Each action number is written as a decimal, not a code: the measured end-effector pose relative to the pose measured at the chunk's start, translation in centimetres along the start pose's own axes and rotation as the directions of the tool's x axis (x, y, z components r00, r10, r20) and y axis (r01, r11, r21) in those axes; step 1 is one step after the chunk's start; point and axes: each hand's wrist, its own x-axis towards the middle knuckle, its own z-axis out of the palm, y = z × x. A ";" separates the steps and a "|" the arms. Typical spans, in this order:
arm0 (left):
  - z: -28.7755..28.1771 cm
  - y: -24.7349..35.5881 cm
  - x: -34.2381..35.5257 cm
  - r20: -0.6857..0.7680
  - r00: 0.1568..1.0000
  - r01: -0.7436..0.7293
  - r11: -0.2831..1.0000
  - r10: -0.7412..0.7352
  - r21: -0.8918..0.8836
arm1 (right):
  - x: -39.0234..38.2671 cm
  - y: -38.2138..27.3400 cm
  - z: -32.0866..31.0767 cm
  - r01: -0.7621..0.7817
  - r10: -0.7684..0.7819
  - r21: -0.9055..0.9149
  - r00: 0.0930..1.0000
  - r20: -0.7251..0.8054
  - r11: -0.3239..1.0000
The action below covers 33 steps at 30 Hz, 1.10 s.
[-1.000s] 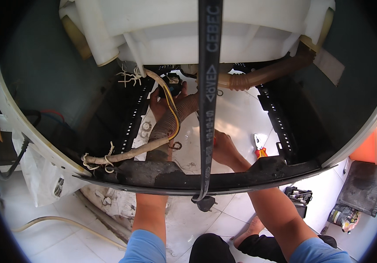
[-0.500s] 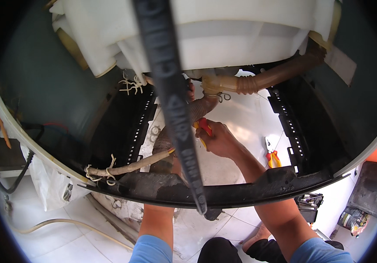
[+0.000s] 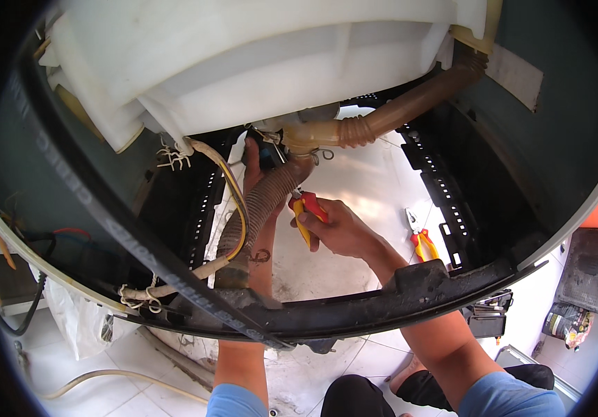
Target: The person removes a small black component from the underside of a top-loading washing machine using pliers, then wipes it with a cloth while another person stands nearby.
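Note:
My right hand is closed round pliers with red and yellow handles, their metal jaws pointing up beside the ribbed grey drain hose. Beyond that hose my left hand reaches up under the white plastic tub. Its visible thumb or finger lies against a dark part with a bit of blue; the other fingers are hidden. A thin metal shaft shows between this part and the pliers. Above the ribbed hose is a yellowish hose fitting with a wire clamp hanging below it.
A black drive belt crosses the view at left. Sleeved wires run along the black base frame. Other pliers lie on the floor at right. A brown hose runs to the upper right; a bit case lies outside the frame.
The view has shifted, and the belt now appears farther left, uncovering the ribbed hose and my left hand. The wire bundle now shows as a loop. My right hand still grips the pliers.

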 end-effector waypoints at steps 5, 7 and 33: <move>-0.6 1.4 -0.2 -0.027 1.000 0.008 1.000 -0.008 0.015 | 0.5 0.5 0.0 -0.046 0.035 0.156 0.997 0.071 0.987; -1.1 2.0 -0.3 -0.040 0.999 0.016 1.000 -0.016 0.015 | 0.9 0.2 -0.1 -0.085 0.064 0.191 0.992 0.112 0.978; -2.4 3.8 -0.2 -0.103 0.994 0.037 0.998 -0.031 0.057 | 0.5 0.5 1.6 -0.048 0.010 0.279 0.991 0.135 0.959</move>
